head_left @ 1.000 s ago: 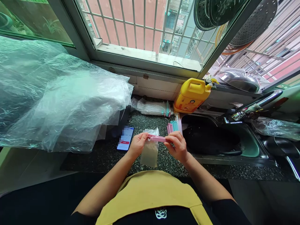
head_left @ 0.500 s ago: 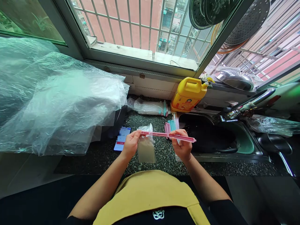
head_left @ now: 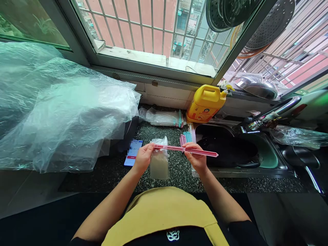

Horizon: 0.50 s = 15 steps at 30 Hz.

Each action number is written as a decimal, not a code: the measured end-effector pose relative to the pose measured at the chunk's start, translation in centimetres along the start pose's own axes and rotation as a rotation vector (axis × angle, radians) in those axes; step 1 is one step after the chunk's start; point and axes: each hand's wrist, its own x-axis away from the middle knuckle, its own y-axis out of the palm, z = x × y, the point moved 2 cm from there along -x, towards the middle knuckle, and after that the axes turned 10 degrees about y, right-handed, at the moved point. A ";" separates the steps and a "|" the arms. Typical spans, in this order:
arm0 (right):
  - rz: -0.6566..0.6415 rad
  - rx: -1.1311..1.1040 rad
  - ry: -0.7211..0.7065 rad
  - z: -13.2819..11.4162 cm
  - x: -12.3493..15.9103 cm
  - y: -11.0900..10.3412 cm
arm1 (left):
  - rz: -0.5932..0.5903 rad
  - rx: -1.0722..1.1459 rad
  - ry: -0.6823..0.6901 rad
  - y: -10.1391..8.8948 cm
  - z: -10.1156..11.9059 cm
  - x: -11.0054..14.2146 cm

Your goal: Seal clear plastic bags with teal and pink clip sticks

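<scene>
A long, thin pink bag-sealing clip [head_left: 169, 147] stretches across between my hands, above the counter. My left hand [head_left: 144, 158] pinches its left end. Farther along, my right hand [head_left: 196, 158] closes on the thicker right part, and the right tip sticks out past my fingers. Beneath the clip lies a clear plastic bag [head_left: 159, 167] with beige contents, its loose top crumpled. Just behind my right hand, more pink clips [head_left: 182, 139] and teal clips [head_left: 188, 137] are bundled beside the sink.
A lit phone [head_left: 133, 152] lies left of the bag. Large plastic sheeting [head_left: 69, 112] covers the left side. Packed clear bags [head_left: 162, 117] lie by the wall near a yellow jug [head_left: 205, 103]. At right, the sink [head_left: 269, 153] holds a dark pan [head_left: 228, 148] under a faucet [head_left: 274, 112].
My right hand has shifted slightly left along the clip and its grip has changed. The clip's right tip now reaches farther right. My left hand stays at the left end.
</scene>
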 end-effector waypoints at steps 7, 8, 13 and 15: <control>-0.075 0.163 -0.064 -0.8 -0.5 -0.2 | -0.083 -0.135 0.098 -0.1 0.4 0.3; -0.058 0.154 -0.047 -0.7 -0.4 -0.3 | -0.091 -0.166 0.128 -0.1 0.6 0.4; 0.118 0.080 0.077 -0.1 0.0 -0.6 | -0.135 -0.335 0.283 0.2 2.0 0.9; 0.197 0.042 0.102 0.0 -0.1 -0.4 | -0.183 -0.409 0.369 0.5 2.4 1.2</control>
